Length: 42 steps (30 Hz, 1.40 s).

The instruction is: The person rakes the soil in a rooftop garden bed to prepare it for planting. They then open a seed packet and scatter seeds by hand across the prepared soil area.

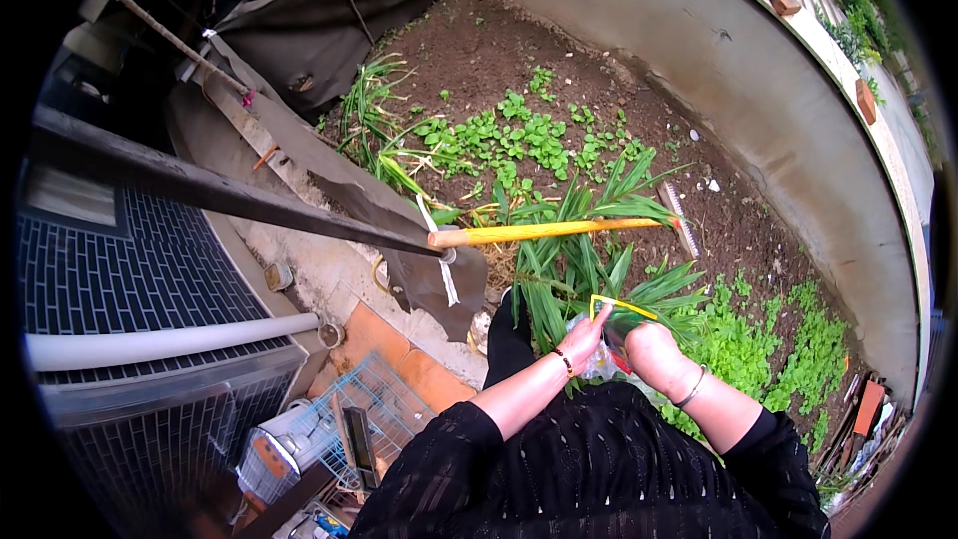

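My left hand point(582, 341), with a beaded bracelet at the wrist, pinches the left side of a dark green packet point(617, 317) with a bright yellow edge. Close beside it, my right hand point(654, 351) is curled at the packet's right side. Its fingertips are hidden, so what they grip cannot be made out. Clear crinkled plastic point(602, 367) with a bit of red shows below and between the hands. Just beyond them, a rake's yellow handle point(544, 232) lies across long-leaved green plants point(564, 274), its toothed head point(680, 221) to the right on the soil.
Low leafy greens point(733, 334) grow to the right, with another patch point(519, 135) farther off in brown soil point(449, 50). A concrete wall point(718, 70) curves round the bed. A dark pole point(239, 185) slants in from the left. Lower left stands a blue wire cage point(374, 404) by orange tiles point(374, 339).
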Motion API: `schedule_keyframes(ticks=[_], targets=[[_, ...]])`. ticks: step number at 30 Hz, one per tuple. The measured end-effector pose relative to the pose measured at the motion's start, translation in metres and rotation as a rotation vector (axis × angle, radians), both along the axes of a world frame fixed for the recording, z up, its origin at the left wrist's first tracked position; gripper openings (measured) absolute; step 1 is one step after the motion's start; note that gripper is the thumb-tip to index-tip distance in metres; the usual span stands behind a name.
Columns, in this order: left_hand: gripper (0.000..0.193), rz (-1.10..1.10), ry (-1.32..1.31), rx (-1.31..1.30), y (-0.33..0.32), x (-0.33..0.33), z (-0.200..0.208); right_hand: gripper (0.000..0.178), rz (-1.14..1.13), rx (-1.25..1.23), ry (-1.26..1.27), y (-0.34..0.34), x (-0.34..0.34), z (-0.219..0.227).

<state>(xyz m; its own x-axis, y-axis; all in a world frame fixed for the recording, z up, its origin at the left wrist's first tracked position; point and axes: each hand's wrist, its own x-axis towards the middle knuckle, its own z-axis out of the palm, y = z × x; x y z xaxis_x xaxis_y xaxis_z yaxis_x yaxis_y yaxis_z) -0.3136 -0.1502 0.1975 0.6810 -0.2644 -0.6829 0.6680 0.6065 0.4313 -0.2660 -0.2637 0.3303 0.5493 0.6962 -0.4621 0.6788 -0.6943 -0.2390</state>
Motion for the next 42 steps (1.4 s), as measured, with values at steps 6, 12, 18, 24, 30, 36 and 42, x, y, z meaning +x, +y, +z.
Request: schedule_keyframes(ticks=[6, 12, 18, 24, 30, 36, 42], targets=[[0.047, 0.071, -0.032, 0.055, 0.032, 0.027, 0.028, 0.005, -0.227, 0.551, -0.029, 0.029, 0.032, 0.04], [0.049, 0.108, -0.103, 0.031, 0.07, 0.04, 0.042, 0.015, -0.754, 0.744, 0.696, 0.037, 0.061, 0.052], [0.047, 0.091, -0.138, 0.134, 0.086, 0.047, 0.066, 0.016, -0.883, 0.903, 1.236, 0.039, 0.08, 0.046], [0.047, 0.104, -0.04, 0.121, 0.095, 0.049, 0.075, 0.028, -0.967, 0.87, 1.5, 0.045, 0.084, 0.048], [0.048, 0.13, -0.046, 0.034, 0.113, 0.037, 0.051, 0.023, -1.284, 1.189, 1.576, 0.021, 0.1, 0.029], [0.047, 0.364, -0.11, 0.078, 0.123, 0.043, 0.083, 0.013, -1.212, 0.644, 1.429, 0.094, 0.162, -0.055], [0.041, 0.309, -0.165, 0.217, 0.142, 0.046, 0.051, 0.02, -0.785, 1.242, 1.03, 0.315, 0.368, -0.014]])
